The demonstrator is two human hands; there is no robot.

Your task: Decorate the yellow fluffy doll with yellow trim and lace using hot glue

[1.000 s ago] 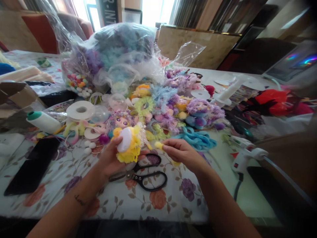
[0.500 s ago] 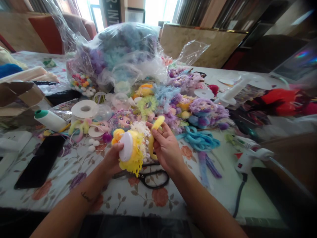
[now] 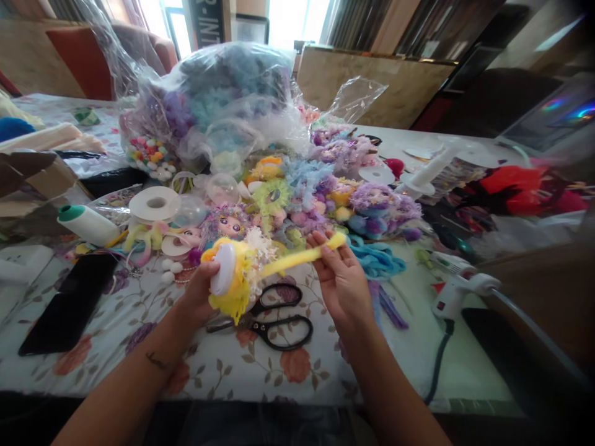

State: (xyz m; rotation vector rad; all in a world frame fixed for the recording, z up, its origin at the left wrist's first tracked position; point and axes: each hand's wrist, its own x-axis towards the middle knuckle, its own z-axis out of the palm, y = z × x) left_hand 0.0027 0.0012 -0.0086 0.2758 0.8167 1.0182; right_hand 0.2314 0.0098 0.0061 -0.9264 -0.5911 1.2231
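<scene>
My left hand (image 3: 199,291) is closed round a doll piece (image 3: 227,272) with a smooth white oval face, yellow fringe and pale beaded trim. From its right side a fuzzy yellow strip (image 3: 295,259) stretches across to my right hand (image 3: 343,279), which pinches its far end between thumb and fingers. Black-handled scissors (image 3: 279,331) lie on the flowered cloth just below, touched by neither hand. Behind the doll piece sits a doll head (image 3: 230,224) with purple eyes and curly lilac hair.
A large clear bag (image 3: 232,93) of fluffy material stands at the back. Left are a ribbon spool (image 3: 155,203), a thread cone (image 3: 88,224) and a black phone (image 3: 69,303). Right are blue cord (image 3: 379,257), purple strips (image 3: 393,306) and a white glue gun (image 3: 458,288) with its cable.
My right hand has moved right, away from the doll piece, drawing the curled yellow strip out straight. The doll piece has shifted slightly left, and more of the scissors shows.
</scene>
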